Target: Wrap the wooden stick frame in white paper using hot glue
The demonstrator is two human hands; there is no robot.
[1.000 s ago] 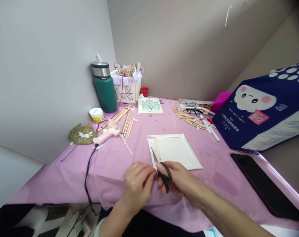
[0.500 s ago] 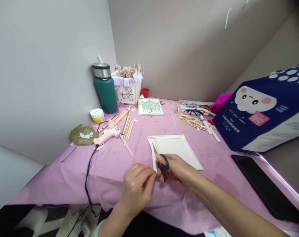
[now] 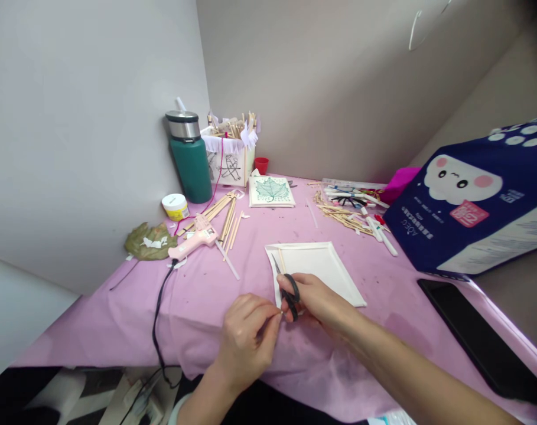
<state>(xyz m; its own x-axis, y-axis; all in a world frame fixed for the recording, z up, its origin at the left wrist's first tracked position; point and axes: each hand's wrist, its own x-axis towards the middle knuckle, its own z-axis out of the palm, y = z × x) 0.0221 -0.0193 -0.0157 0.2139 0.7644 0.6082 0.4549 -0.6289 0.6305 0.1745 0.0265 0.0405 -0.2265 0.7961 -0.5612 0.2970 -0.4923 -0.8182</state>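
Well, many loose wood sticks (image 3: 226, 224) lie in a pile by the pink glue gun (image 3: 192, 243), so lots are not used yet. The left hand (image 3: 246, 342) pinches a thin bit of stick (image 3: 280, 311), too small to see well, and the right hand (image 3: 319, 301) holds the black scissors (image 3: 291, 297) closed tight just beside it. They are at the low left corner of a white card (image 3: 325, 265), where one stick (image 3: 282, 262) already lies.
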